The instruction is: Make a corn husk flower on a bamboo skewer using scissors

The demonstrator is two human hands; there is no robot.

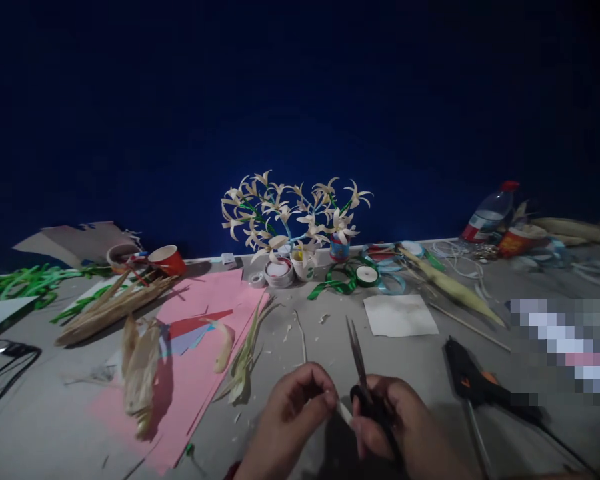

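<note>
Pinched between the thumb and fingers of my left hand point(300, 410) is a narrow pale strip point(345, 413), which looks like corn husk and slants down toward the other hand. My right hand point(403, 417) is closed around black-handled scissors point(359, 353), their blades pointing up and away from me and nearly together. The strip's lower end lies close to my right fingertips; whether they touch it I cannot tell. Just beyond my left hand lies a thin pale stalk point(301, 333). Small pale scraps point(323, 319) dot the table around it.
Husk flowers point(283, 213) on wrapped stems stand in small pots at the back. Pink paper point(200, 373) and dried husks point(140, 373) lie left. A glue gun point(473, 380), a white sheet point(400, 315), green ribbon point(343, 277) and a tilted bottle point(490, 213) are right.
</note>
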